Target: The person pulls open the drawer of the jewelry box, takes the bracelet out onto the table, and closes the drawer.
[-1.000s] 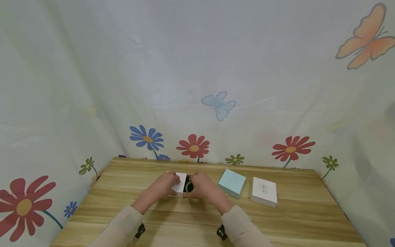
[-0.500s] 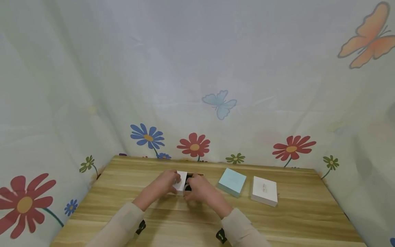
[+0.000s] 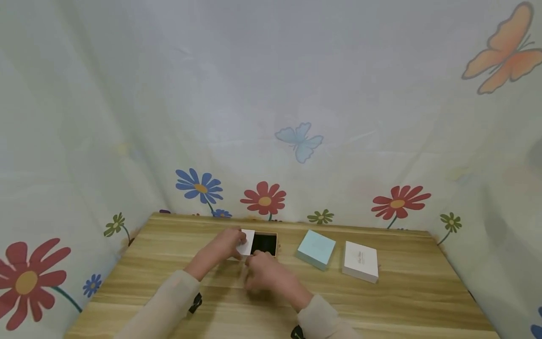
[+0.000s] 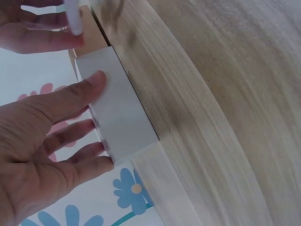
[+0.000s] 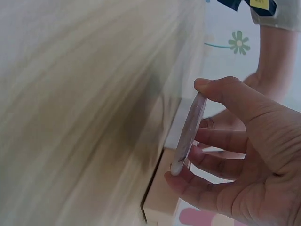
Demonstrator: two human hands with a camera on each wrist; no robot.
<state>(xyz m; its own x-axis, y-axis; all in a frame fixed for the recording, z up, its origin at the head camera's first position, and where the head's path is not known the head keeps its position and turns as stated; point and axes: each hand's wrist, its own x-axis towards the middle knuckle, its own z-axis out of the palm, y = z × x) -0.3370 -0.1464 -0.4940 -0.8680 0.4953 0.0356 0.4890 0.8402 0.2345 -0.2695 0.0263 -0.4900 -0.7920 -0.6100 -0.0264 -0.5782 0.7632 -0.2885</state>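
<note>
A small slide box lies partly drawn out near the back of the table. Its white sleeve [image 3: 246, 245] is at the left, and its tan drawer [image 4: 94, 35], lined in black, sticks out to the right. My left hand [image 3: 222, 246] grips the sleeve, thumb on one face and fingertips along the opposite edge. My right hand [image 3: 267, 272] is just in front of the drawer. Between its thumb and fingers it pinches a pale, pinkish bangle [image 5: 189, 134], seen edge-on in the right wrist view. In the head view the bangle is mostly hidden by the hand.
To the right of the slide box sit a light teal box [image 3: 316, 248] and a white box [image 3: 360, 262] with small print. A flower-printed curtain [image 3: 296, 94] hangs behind the wooden table [image 3: 402, 306]. Dark bands [image 3: 195, 303] show by the sleeves.
My right hand has lifted the bangle out of the black-lined drawer and drawn it toward me. The drawer's black inside now shows. My left hand keeps hold of the sleeve.
</note>
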